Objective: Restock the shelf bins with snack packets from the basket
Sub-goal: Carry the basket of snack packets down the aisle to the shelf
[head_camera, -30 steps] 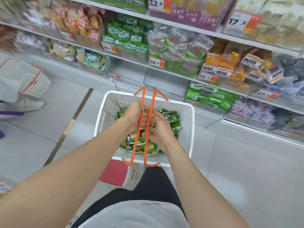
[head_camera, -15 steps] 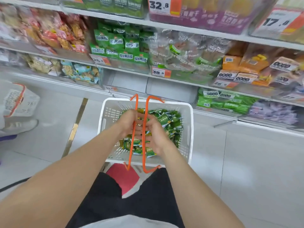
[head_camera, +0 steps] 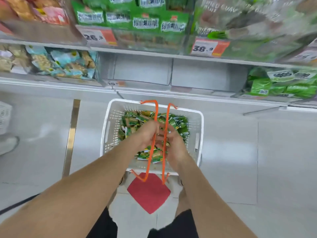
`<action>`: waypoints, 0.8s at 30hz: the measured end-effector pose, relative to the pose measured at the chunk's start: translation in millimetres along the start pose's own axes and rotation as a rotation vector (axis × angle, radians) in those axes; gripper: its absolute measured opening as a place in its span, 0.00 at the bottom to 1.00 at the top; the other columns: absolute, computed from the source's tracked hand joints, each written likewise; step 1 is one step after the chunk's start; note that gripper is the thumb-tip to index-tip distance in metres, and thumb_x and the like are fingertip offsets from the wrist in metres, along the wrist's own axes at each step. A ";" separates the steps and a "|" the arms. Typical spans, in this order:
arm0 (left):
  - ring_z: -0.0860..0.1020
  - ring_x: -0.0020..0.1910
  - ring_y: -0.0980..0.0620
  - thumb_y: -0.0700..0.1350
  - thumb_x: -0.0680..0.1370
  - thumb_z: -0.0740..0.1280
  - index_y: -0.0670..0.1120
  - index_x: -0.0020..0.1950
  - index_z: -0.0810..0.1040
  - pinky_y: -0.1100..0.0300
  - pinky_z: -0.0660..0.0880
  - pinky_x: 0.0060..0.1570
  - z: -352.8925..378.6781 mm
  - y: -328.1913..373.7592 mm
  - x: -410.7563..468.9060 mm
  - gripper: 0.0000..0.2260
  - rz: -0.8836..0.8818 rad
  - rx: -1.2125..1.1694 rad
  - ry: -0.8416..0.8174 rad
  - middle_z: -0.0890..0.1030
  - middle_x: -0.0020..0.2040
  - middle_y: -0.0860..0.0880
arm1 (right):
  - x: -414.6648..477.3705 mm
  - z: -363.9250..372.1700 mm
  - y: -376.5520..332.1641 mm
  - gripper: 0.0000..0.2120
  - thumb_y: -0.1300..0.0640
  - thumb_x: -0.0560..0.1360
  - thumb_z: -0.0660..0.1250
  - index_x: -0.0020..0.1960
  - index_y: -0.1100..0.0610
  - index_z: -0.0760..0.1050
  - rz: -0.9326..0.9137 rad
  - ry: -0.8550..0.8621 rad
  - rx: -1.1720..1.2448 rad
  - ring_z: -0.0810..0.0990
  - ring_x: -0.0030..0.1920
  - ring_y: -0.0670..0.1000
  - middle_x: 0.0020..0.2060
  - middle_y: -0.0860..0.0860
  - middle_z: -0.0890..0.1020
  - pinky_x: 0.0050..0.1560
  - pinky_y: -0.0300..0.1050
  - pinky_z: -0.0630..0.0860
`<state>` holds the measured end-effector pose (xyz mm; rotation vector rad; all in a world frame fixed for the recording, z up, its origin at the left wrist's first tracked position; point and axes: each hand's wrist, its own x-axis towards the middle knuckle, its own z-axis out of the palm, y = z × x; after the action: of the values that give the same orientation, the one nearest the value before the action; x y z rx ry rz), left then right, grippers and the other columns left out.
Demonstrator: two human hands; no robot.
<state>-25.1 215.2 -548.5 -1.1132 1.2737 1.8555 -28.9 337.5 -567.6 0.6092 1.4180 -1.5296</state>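
Orange-and-white price tag (head_camera: 98,37), 11 o'clock, upper shelf edge: "26." + small digit, too blurred to read. Second price tag (head_camera: 210,48), 1 o'clock, same edge: "38.9". Small tag (head_camera: 114,83), 10 o'clock, lower shelf edge: "15", rest unreadable. White labels on green bags (head_camera: 145,23), 12 o'clock: Chinese chars, motion-blurred, illegible. Snack packets (head_camera: 132,121) in basket (head_camera: 109,117): print too small.

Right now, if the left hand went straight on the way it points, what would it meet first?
Probably the left orange handle, right against the left hand; past it, green snack packets in the basket. Depth is unclear.
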 end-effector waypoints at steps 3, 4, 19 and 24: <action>0.84 0.45 0.41 0.35 0.80 0.55 0.39 0.62 0.77 0.45 0.80 0.53 -20.9 -16.4 51.3 0.15 -0.010 0.003 0.113 0.85 0.51 0.38 | 47.5 -3.0 21.9 0.26 0.64 0.76 0.54 0.71 0.48 0.72 0.016 0.078 -0.017 0.84 0.43 0.51 0.54 0.53 0.85 0.36 0.39 0.77; 0.84 0.47 0.41 0.38 0.82 0.56 0.40 0.63 0.77 0.46 0.80 0.57 -29.2 -22.6 68.4 0.14 -0.010 0.013 0.161 0.85 0.52 0.39 | 63.5 -7.0 26.7 0.26 0.65 0.77 0.54 0.69 0.47 0.73 0.018 0.100 -0.033 0.83 0.41 0.50 0.52 0.52 0.84 0.35 0.38 0.77; 0.81 0.46 0.44 0.33 0.82 0.56 0.48 0.82 0.58 0.51 0.79 0.37 -91.1 -73.9 226.3 0.29 0.195 0.486 0.471 0.79 0.61 0.39 | 213.1 -56.9 63.2 0.27 0.68 0.77 0.60 0.72 0.46 0.70 -0.303 0.439 -0.607 0.78 0.34 0.47 0.56 0.52 0.75 0.35 0.43 0.78; 0.79 0.52 0.38 0.22 0.70 0.63 0.52 0.84 0.46 0.42 0.80 0.47 -102.8 -82.7 216.7 0.49 0.341 0.747 0.624 0.74 0.63 0.40 | 221.7 -94.5 54.2 0.29 0.64 0.75 0.61 0.76 0.53 0.66 -0.109 0.590 -1.014 0.73 0.61 0.65 0.66 0.59 0.65 0.66 0.60 0.73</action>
<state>-23.4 153.3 -794.5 -1.1041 2.3742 1.0383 -101.8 367.7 -801.7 0.3361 2.4271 -0.5187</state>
